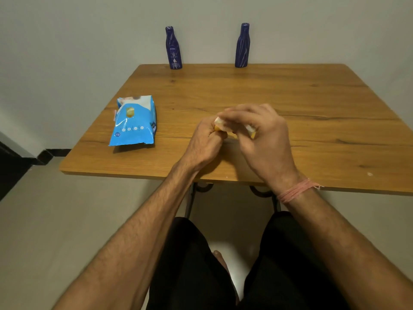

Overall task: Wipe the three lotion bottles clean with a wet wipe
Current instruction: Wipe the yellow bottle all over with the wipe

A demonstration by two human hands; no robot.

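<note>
At the left of the table (290, 90) we see a blue wet wipe pack (134, 121) lying flat, near the left edge and well apart from everything else. Right of it, toward the near middle of the table, our left hand (204, 139) has its grip curled tight around one end of a small yellow bottle (218, 128), most of which is hidden, so we cannot tell its shape or label. Over the bottle lies a white wet wipe (220, 121), of which only small patches show between the fingers. Just right of that, our right hand (259, 130) touches the left one; its grip is clamped over the wipe and the other end of the yellow bottle, a sliver of yellow and white peeping out under the palm. The hand is slightly blurred. A pink thread band (297, 190) circles the right wrist, at the near edge of the table. Along the far edge, against the pale wall, stand two dark blue lotion bottles, both upright and well apart from each other: the left blue bottle (173, 48) shows white lettering on its front, and the right blue bottle (242, 45) shows only pale streaks. Both are far from our hands. Below the table, dark trousers (192, 265) cover our legs.
</note>
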